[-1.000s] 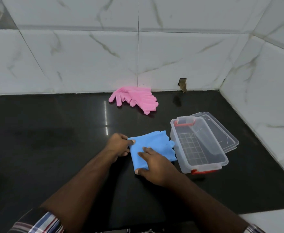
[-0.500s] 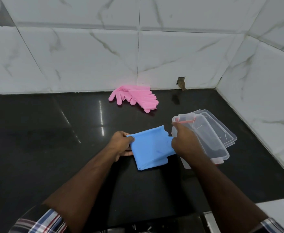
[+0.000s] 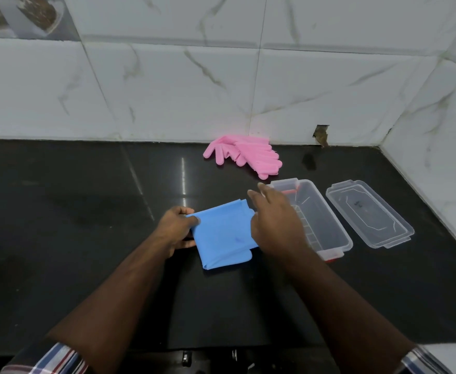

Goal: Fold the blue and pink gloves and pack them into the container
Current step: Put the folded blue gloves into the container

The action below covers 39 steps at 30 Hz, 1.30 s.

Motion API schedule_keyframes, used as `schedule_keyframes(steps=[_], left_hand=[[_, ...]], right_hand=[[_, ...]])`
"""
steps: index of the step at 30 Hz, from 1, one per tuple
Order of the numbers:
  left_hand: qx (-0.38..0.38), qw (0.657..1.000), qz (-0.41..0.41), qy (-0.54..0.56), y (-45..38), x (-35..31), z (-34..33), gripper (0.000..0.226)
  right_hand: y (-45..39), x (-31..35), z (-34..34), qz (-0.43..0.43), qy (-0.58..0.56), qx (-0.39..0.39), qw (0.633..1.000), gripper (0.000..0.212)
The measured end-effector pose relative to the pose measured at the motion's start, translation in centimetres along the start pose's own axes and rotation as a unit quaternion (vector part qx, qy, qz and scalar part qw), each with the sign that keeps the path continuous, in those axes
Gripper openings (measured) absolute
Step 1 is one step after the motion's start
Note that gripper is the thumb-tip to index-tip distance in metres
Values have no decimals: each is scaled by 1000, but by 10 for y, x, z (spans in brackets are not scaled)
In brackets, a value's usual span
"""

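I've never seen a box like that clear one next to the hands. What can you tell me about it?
The container is a long, clear plastic box with rounded corners, open and empty, with red clips at both ends and a grid pattern on its floor. It stands upright on the black counter, between the folded blue gloves and its separate clear lid. The right hand hides its near-left side, so contact is unclear.

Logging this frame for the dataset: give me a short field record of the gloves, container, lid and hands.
blue gloves: folded, on black counter
pink gloves: unfolded, by back wall
container: open, no gloves inside, right of blue gloves
lid: off, flat on counter, right of container
left hand: grip on blue gloves' left edge
right hand: fingers open, over gloves' right edge
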<state>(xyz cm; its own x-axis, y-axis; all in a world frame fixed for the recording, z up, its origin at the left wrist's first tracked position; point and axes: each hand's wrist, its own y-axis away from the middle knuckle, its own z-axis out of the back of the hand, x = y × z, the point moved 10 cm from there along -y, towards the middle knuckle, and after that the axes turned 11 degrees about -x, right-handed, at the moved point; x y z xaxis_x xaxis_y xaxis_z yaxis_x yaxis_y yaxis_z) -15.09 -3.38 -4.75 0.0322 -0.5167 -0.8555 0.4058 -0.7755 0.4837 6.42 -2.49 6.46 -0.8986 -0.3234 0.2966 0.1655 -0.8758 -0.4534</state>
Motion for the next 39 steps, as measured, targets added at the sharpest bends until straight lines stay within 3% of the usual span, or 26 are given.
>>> schedule_keyframes(steps=[1, 3, 5, 6, 8, 9, 12, 14, 18, 20, 24, 31, 39], left_hand=[[-3, 1000, 0, 5, 0, -1, 5, 22], [-6, 1000, -3, 21, 1, -4, 11, 23], [-1, 999, -10, 37, 3, -10, 16, 24], [1, 999, -13, 43, 4, -13, 18, 25], [11, 998, -15, 55, 8, -18, 20, 25], [19, 998, -13, 64, 11, -20, 20, 26], [54, 994, 1, 97, 19, -26, 16, 30], [82, 989, 5, 126, 25, -35, 14, 32], [161, 970, -22, 178, 39, -63, 15, 25], [196, 966, -66, 154, 46, -79, 16, 34], [179, 964, -197, -11, 55, -102, 16, 40], [241, 956, -129, 110, 81, -91, -31, 42], [232, 963, -119, 62, 88, -93, -68, 32]], right_hand=[[2, 18, 2, 47, -21, -3, 999, 49], [17, 46, -12, 78, -97, 78, 989, 45], [47, 62, -41, 90, -116, 184, 972, 63], [59, 66, -51, 108, -96, 200, 969, 79], [73, 65, -65, 122, -54, 174, 976, 96], [73, 63, -65, 113, -52, 142, 982, 93], [58, 60, -39, 87, -129, 13, 988, 55], [46, 57, -16, 70, -149, -36, 986, 45], [15, 46, 9, -9, -208, -12, 978, 44], [0, 38, 20, -58, -247, 1, 967, 40], [-16, 21, 34, -129, -391, 61, 909, 34], [-17, -16, 37, -252, -554, 114, 785, 29], [-16, -76, 32, -344, -568, 130, 736, 29]])
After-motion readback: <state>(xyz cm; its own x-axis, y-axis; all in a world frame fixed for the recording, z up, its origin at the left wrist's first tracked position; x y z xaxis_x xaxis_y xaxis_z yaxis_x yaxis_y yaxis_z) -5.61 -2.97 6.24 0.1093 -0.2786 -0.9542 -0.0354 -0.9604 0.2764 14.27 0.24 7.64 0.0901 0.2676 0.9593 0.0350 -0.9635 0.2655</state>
